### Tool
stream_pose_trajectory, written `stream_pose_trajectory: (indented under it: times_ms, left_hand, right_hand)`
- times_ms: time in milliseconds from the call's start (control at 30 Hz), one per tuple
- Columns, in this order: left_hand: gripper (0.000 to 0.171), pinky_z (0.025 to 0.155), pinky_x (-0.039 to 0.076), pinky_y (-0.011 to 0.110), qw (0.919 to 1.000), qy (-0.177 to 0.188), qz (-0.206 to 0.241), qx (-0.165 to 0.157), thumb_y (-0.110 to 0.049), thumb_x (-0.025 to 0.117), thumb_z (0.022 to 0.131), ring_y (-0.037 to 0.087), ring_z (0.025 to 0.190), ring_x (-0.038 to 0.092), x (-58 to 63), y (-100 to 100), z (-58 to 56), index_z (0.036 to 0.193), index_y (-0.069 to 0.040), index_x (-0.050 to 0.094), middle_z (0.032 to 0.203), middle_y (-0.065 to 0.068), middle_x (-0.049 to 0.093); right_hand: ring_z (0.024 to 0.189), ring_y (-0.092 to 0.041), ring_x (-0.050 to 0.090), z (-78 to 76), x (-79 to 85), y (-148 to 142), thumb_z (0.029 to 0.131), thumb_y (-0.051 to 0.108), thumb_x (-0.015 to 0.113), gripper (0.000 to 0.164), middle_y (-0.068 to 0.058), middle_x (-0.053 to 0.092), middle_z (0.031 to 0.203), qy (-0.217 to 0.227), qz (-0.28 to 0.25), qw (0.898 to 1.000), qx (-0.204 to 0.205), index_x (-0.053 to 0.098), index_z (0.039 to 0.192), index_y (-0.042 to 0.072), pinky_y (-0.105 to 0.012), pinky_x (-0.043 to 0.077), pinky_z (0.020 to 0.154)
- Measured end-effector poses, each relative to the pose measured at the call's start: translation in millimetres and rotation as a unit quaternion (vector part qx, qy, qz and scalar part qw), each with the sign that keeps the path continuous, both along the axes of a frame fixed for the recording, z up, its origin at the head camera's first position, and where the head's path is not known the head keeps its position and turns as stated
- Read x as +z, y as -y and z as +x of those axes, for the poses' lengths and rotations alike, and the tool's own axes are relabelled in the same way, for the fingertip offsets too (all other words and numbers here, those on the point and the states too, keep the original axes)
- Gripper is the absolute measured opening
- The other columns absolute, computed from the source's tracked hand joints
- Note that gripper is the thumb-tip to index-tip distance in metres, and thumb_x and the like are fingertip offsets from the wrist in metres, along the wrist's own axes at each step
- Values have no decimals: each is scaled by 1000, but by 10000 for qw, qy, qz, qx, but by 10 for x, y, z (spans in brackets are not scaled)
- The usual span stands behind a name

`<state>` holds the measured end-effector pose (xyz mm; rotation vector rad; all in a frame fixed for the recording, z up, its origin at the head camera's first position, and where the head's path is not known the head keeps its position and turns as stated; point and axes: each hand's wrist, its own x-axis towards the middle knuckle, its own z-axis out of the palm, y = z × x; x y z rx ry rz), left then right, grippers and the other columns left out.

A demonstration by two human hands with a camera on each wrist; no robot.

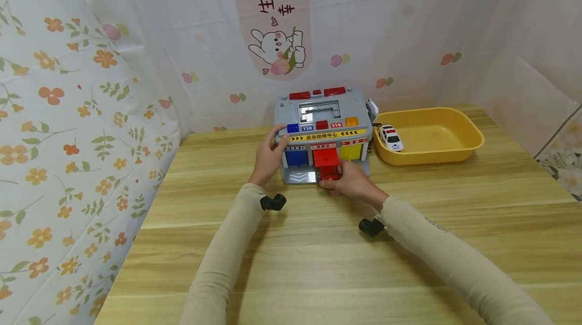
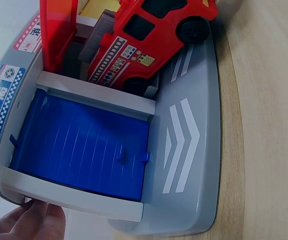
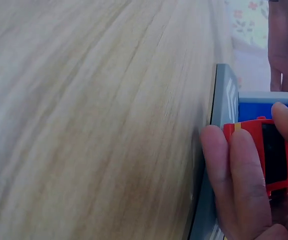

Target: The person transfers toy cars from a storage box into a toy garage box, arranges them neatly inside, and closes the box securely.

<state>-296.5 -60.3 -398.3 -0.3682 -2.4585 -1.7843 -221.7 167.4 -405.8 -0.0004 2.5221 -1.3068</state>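
A grey toy emergency station point(image 1: 327, 137) stands at the back of the table, with blue, red and yellow garage doors. My left hand point(image 1: 268, 157) grips its left end. In the middle bay the red door point(image 1: 326, 156) is swung up. A red toy fire truck point(image 2: 151, 42) sits at that doorway, tilted, its rear part inside the bay. Thumb and fingers of my right hand point(image 1: 350, 179) pinch the truck, as the right wrist view also shows. The blue door point(image 2: 83, 147) beside it is down, and so is the yellow door point(image 1: 350, 152).
A yellow basin point(image 1: 432, 157) stands right of the station. A white toy police car point(image 1: 390, 138) leans on its left rim. Behind the wooden table point(image 1: 300, 264) hangs a printed cloth point(image 1: 204, 37), with another flowered cloth point(image 1: 59, 163) on the left.
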Motion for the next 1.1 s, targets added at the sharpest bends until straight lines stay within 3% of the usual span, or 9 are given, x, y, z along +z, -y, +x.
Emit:
stream_pose_trajectory:
  times_ms: [133, 233, 333, 467, 600, 800, 1100]
  left_hand:
    - [36, 98, 54, 50, 10000, 32, 20, 4, -41, 54, 102, 23, 103, 64, -1, 3, 8, 138, -36, 55, 134, 6, 60]
    - [35, 100, 53, 52, 10000, 64, 74, -7, -40, 53, 103, 24, 107, 64, -1, 0, 15, 138, -35, 55, 137, 5, 59]
    - [36, 100, 53, 53, 9999, 73, 96, -37, -39, 54, 102, 24, 106, 64, 4, -3, 16, 138, -35, 55, 136, 6, 59]
    - [36, 96, 55, 48, 10000, 53, 37, 1, -39, 53, 102, 22, 101, 63, 14, -10, 19, 138, -34, 55, 132, 6, 61]
    - [36, 90, 54, 42, 10000, 15, -55, 44, -39, 53, 102, 20, 95, 62, 11, -15, 18, 138, -35, 55, 127, 7, 63]
    - [35, 96, 54, 53, 9999, 103, 43, 5, -40, 53, 102, 23, 99, 62, 4, -5, 15, 138, -36, 54, 129, 8, 62]
    - [35, 95, 56, 51, 10000, 50, 52, -37, -39, 53, 102, 22, 99, 64, 7, -6, 10, 137, -35, 55, 129, 7, 62]
  right_hand:
    - [70, -19, 69, 4, -3, 0, 87, 34, 78, 35, -11, 74, 88, -27, 84, 10000, -32, 62, 100, 6, -25, 44, 63]
    - [66, -19, 69, 6, -6, -5, 85, 38, 80, 38, -11, 73, 71, 9, 190, 9996, -185, 60, 75, 7, -25, 32, 53]
    - [61, -17, 62, 11, 1, -18, 87, 36, 78, 42, -10, 71, 66, -26, 227, 9995, -213, 63, 66, 3, -25, 26, 51]
    - [68, -16, 50, 16, 9, -36, 93, 30, 71, 32, -4, 70, 71, -171, 224, 9995, -129, 75, 78, 3, -25, 32, 58]
    - [80, -18, 62, 16, -14, -62, 97, 24, 65, 25, -10, 75, 88, -330, -5, 9994, 49, 77, 97, 2, -26, 46, 69]
    - [88, -23, 73, 28, -36, -88, 100, 22, 60, 34, -21, 70, 118, -110, -451, 9989, 117, 65, 126, 0, -31, 59, 72]
    - [86, -24, 71, 62, -14, -102, 100, 24, 59, 39, -22, 61, 130, -93, -517, 9984, 222, 54, 131, 1, -32, 59, 69]
